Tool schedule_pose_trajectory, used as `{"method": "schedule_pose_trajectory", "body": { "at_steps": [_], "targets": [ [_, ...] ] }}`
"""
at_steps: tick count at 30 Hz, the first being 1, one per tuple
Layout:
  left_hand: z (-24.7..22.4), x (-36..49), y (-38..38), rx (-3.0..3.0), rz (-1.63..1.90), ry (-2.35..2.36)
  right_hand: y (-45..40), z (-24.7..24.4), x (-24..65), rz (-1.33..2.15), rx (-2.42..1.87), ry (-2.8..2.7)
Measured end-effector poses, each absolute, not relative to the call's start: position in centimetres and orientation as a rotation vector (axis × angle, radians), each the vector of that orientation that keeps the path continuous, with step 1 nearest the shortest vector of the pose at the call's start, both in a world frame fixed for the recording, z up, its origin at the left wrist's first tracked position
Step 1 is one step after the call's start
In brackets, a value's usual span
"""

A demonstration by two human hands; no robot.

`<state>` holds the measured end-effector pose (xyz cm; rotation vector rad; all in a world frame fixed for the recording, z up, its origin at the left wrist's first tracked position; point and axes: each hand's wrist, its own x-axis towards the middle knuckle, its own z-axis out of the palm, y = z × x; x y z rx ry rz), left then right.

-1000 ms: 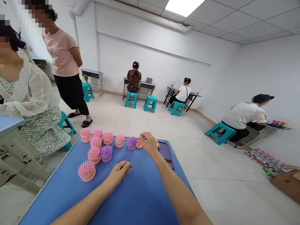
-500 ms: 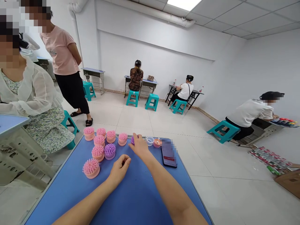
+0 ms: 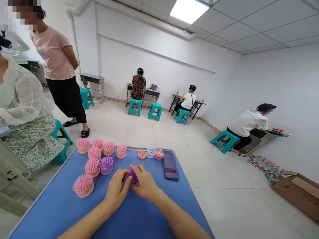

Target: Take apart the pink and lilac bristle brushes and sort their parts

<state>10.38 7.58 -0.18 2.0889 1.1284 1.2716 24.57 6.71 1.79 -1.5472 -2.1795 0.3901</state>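
Observation:
A purple bristled brush head (image 3: 134, 176) is between my two hands above the middle of the blue desk. My right hand (image 3: 146, 183) wraps its fingers round the far and right side of it. From the other side, my left hand (image 3: 115, 188) has its thumb and fingers pinched against the same piece. Much of the brush is covered by my fingers. Left of my hands stand a purple round brush (image 3: 106, 166) and several pink ones, the nearest pink brush (image 3: 83, 186) lying by the desk's left side, bristles up.
Along the far edge sit an orange round cap (image 3: 142, 154), a translucent ring (image 3: 151, 152) and an orange piece with pink bristles (image 3: 159, 154). A phone (image 3: 170, 167) lies at the right. A seated person (image 3: 21, 96) is close on the left; a teal stool (image 3: 61, 141) is beneath them.
My right hand has drawn back from the far edge with the purple brush head, uncovering the orange cap there. My left hand has met it at the brush. The view has swung slightly right.

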Motion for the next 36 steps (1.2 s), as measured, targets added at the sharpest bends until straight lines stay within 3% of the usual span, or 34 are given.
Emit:
{"method": "schedule_pose_trajectory", "body": {
  "at_steps": [8,14,17,36],
  "targets": [
    [-1.0,10.1,7.8,2.249,1.201,1.028,5.9,0.7,25.1,0.568,-1.518,-1.768],
    [-1.2,10.1,7.8,2.369,1.094,0.94,6.2,1.6,25.2,1.363,-1.313,-1.004],
    [-1.0,10.1,7.8,2.375,1.063,0.941,5.8,2.2,25.1,1.511,-1.209,-0.823],
    [0.0,9.3,7.7,2.364,0.886,0.862,5.2,1.3,28.1,1.889,-1.011,-1.065]
  ]
}}
